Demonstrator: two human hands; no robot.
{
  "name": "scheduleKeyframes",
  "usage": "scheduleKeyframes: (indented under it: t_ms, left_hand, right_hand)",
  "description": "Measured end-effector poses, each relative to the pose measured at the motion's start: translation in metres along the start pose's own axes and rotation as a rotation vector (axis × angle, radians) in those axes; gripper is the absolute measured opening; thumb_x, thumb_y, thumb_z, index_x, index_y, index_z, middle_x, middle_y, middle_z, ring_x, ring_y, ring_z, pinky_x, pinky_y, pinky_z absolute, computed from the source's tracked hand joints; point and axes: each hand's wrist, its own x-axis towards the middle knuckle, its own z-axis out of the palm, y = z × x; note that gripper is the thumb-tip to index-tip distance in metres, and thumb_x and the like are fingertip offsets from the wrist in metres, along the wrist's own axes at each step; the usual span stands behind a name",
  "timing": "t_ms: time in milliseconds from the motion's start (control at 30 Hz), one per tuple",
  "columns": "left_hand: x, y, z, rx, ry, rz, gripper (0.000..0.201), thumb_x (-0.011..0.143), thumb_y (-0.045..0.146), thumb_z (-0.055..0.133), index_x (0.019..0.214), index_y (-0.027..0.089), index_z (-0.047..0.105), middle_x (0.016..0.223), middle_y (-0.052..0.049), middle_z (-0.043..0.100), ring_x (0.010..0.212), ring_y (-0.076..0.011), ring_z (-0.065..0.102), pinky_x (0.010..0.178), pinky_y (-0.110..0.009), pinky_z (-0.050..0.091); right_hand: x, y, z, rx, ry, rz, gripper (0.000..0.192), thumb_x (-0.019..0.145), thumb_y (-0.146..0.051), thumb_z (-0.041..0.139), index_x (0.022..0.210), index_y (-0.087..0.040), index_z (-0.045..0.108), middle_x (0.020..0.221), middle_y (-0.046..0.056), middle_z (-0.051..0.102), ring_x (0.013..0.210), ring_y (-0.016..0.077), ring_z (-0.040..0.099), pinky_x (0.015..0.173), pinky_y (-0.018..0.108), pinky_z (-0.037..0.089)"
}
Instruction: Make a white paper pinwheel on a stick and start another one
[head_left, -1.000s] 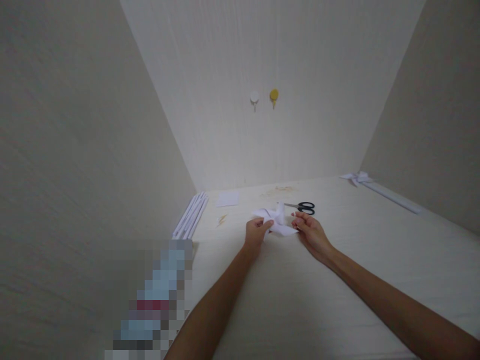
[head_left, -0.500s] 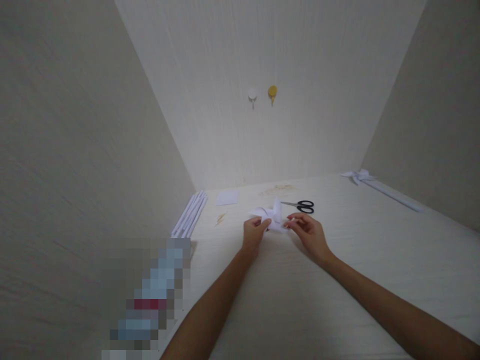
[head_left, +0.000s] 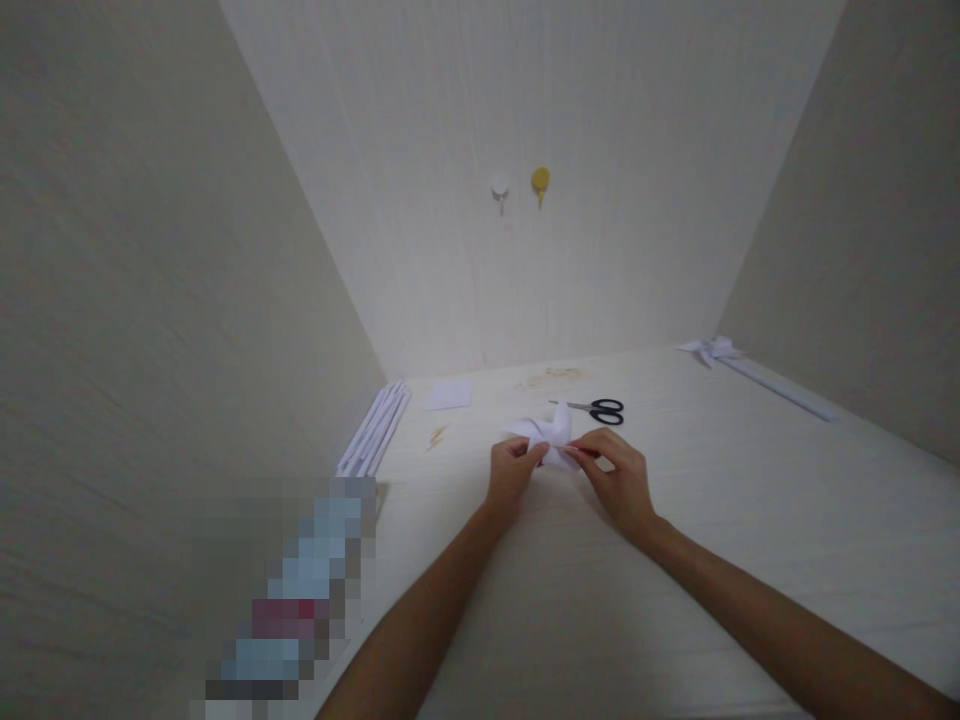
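Note:
A white paper pinwheel (head_left: pixel 553 432) is held above the table between my two hands, with one blade pointing up and another to the left. My left hand (head_left: pixel 514 470) is closed on its lower left side, the thumb pressed near the middle. From the right, my right hand (head_left: pixel 616 478) pinches at the pinwheel's right side, close to the centre. Whether a small piece also sits in that pinch is too small to make out. Just behind the pinwheel lie black-handled scissors (head_left: pixel 606 411), blades toward the left.
Rolled white paper sticks (head_left: pixel 375 428) lie at the left edge, near a white paper square (head_left: pixel 450 395) and a few thin toothpick-like sticks (head_left: pixel 436 437). More thin pale pieces (head_left: pixel 553 377) lie farther back. A finished-looking pinwheel on a stick (head_left: pixel 712 348) rests by the right wall.
My right fingertips have moved left, from the pinwheel's right edge in toward its centre. The pinwheel has shifted slightly to the right and my left hand keeps its hold.

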Motion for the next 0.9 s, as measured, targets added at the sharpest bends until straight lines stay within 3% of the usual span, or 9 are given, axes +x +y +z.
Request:
scheduleKeyframes:
  t_ms: [533, 900]
  left_hand:
    - [0.0014, -0.0039, 0.0002, 0.045, -0.028, 0.008, 0.03, 0.058, 0.029, 0.056, 0.041, 0.016, 0.036, 0.041, 0.007, 0.029, 0.042, -0.0055, 0.026, 0.043, -0.021, 0.019]
    - [0.0012, -0.004, 0.0022, 0.011, 0.006, -0.026, 0.024, 0.059, 0.029, 0.055, 0.044, 0.015, 0.042, 0.043, 0.006, 0.037, 0.044, -0.0067, 0.033, 0.045, -0.021, 0.024]
  right_hand:
    - [0.0, 0.0087, 0.0031, -0.083, -0.007, 0.046, 0.015, 0.074, -0.02, 0.055, 0.06, -0.018, 0.05, 0.057, -0.001, 0.048, 0.055, 0.013, 0.044, 0.051, 0.025, 0.036]
    - [0.0006, 0.0056, 0.0025, -0.061, -0.033, 0.032, 0.015, 0.075, -0.02, 0.054, 0.06, -0.018, 0.05, 0.058, 0.0, 0.047, 0.056, 0.0132, 0.044, 0.052, 0.026, 0.036]
